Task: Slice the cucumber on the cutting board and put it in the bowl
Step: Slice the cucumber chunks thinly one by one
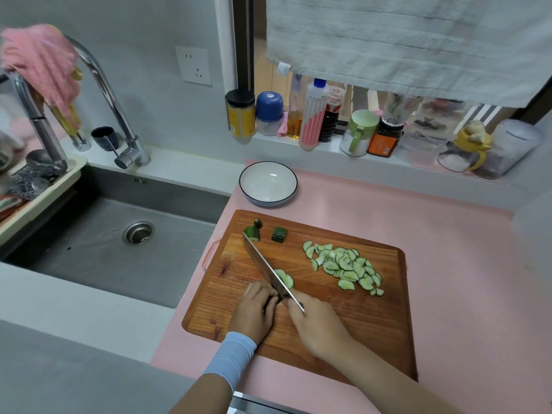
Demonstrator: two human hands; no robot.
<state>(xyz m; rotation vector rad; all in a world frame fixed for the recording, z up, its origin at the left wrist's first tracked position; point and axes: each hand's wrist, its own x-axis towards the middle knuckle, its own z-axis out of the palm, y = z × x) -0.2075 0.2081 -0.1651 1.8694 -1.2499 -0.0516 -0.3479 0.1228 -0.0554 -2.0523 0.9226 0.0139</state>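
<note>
head view: left hand (255, 306) is curling its fingers down on the last bit of cucumber (279, 299) near the front middle of the cutting board (343, 324), pinning it. only a dark green sliver is showing between the two hands. right hand (316, 324) is gripping the knife (268, 270), handle hidden in the fist, blade running away from the person toward the far left. key relation: the cucumber is sitting right at the heel of the blade, touching the left fingers, so both hands are on it. its long axis is too hidden to tell, probably crossing the blade. fresh slices (285, 277) are lying just right of the blade, the slice pile (343, 268) further right, two end pieces (279, 234) at the far side. the bowl (263, 186) is sitting empty on the pink tabletop (448, 249) just beyond the board, well apart from both hands. slicing is looking nearly done, bowl transfer not yet started.
</note>
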